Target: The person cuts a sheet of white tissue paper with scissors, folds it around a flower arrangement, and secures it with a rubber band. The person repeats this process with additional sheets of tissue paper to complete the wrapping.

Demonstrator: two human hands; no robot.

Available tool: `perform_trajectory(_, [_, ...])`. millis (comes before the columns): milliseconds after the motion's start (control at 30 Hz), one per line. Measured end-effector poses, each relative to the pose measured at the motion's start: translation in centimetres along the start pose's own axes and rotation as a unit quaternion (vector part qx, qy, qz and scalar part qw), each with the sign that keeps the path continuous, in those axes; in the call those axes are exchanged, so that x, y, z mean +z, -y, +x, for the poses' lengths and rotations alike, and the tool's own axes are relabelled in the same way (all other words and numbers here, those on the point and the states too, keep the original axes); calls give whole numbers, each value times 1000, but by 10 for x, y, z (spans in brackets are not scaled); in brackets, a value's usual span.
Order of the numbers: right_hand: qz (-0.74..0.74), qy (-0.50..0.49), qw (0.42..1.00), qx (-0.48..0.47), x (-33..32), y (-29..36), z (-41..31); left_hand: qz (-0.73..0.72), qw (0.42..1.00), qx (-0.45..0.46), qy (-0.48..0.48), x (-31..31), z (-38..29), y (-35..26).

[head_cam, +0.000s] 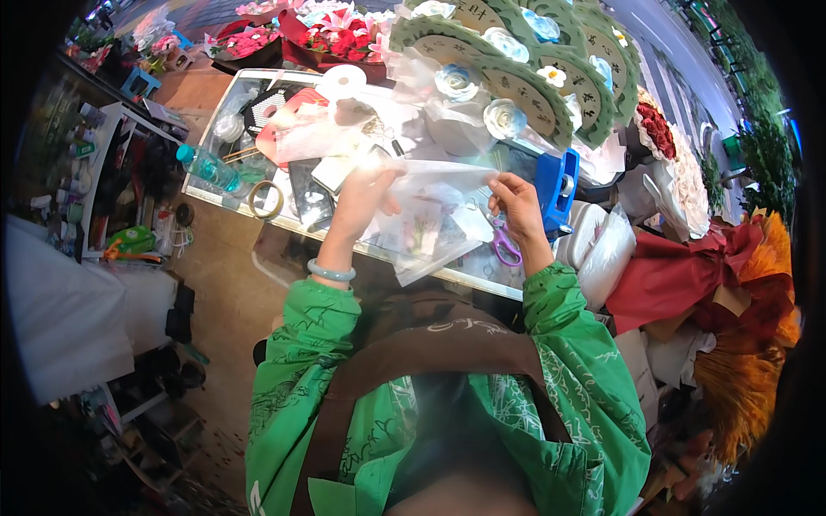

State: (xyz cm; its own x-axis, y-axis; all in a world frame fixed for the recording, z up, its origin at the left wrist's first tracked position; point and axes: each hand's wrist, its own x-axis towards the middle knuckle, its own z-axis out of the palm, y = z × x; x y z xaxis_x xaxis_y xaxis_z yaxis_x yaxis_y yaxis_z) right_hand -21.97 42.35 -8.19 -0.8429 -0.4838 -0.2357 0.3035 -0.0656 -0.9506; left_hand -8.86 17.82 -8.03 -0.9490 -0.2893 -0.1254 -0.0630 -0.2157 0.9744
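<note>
A translucent white sheet of wrapping material [433,187] is stretched between my two hands above the glass-topped counter [477,284]. My left hand [369,187] grips its left upper edge in bright glare. At the opposite upper corner, my right hand [514,200] pinches the sheet between thumb and fingers. The sheet hangs down past the counter's near edge. Purple-handled scissors [506,245] lie just below my right hand, partly hidden. Beside that hand stands a blue tape dispenser [556,193]. A dark flat phone-like object [311,193] lies left of my left wrist.
On the counter's left are a water bottle with a teal cap [210,168] and a tape roll [265,198]. Green fan-shaped cards with blue and white flowers [510,84] rise at the back. Red-wrapped bouquets [335,42] stand beyond. A red-wrapped orange bundle [742,290] fills the right.
</note>
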Motion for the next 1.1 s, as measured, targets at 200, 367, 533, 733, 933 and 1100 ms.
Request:
perform_trajectory(200, [190,77,975,85,0,-17,-32,24,995,-58,77,-4,-31,2])
perform_trajectory(367, [227,-5,957,178,-4,-76,-49,109,986,-4,129,-17,-42,55])
perform_trajectory(533, [209,-99,946,229,-9,-130,-77,185,982,-44,-1,-20,-67,119])
perform_trajectory(733, [186,-139,940,249,-7,-148,-102,255,949,-4,-183,-16,-90,131])
perform_trajectory(933, [186,-120,945,240,-2,-146,-114,52,977,-164,-129,-12,-133,116])
perform_trajectory(1100, [190,-114,944,246,3,-146,-120,-154,921,-357,18,26,-129,117])
